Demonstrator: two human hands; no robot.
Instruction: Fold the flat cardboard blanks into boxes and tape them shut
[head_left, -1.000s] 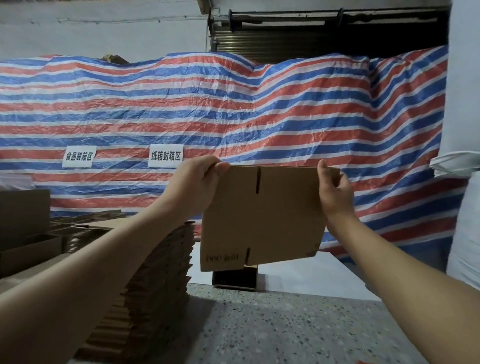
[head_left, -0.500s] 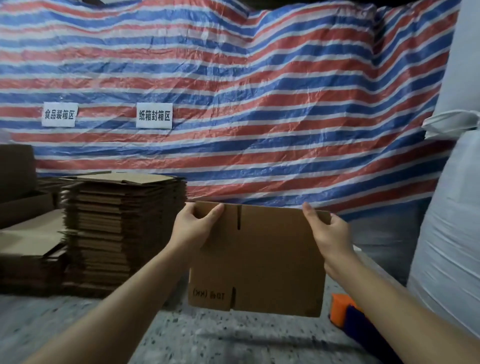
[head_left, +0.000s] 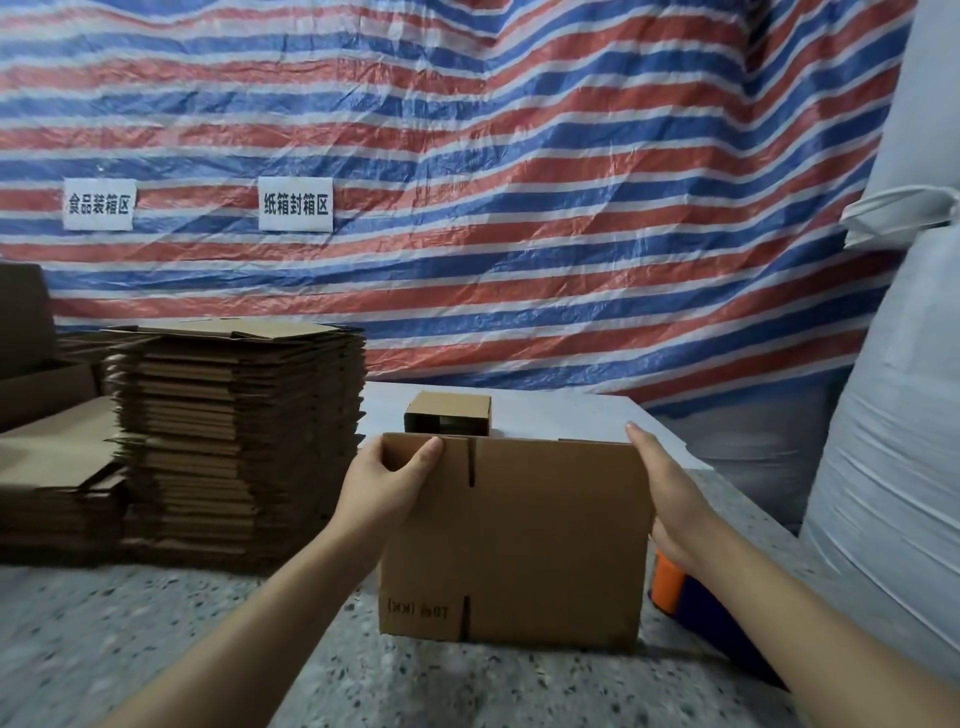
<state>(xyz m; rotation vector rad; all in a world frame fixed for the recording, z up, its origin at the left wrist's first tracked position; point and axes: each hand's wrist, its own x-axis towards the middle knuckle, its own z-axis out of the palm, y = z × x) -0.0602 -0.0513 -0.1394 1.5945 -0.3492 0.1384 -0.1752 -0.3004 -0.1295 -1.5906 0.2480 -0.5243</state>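
At six o'clock of the view, standing on its lower edge on the speckled table (head_left: 156, 649), you hold one flat cardboard blank (head_left: 519, 545) upright and still collapsed; your left hand (head_left: 387, 491) pinches its top corner at ten o'clock, thumb on the near face and fingers curled over the edge; your right hand (head_left: 670, 499) lies with straight fingers against the three o'clock edge, gripping nothing that shows. Off at nine o'clock sits the stack of blanks (head_left: 239, 447), well apart; at twelve o'clock, behind the blank, a small open box (head_left: 448, 413) rests on a white sheet (head_left: 571, 415); at four o'clock an orange and blue tape dispenser (head_left: 691, 592) lies just beside your right wrist. By my judgement you are at the opening step, nothing folded or taped yet; the next move calls for pressing the two side edges toward each other so the sleeve pops square, then folding the slotted flaps in; keep the tape within reach.
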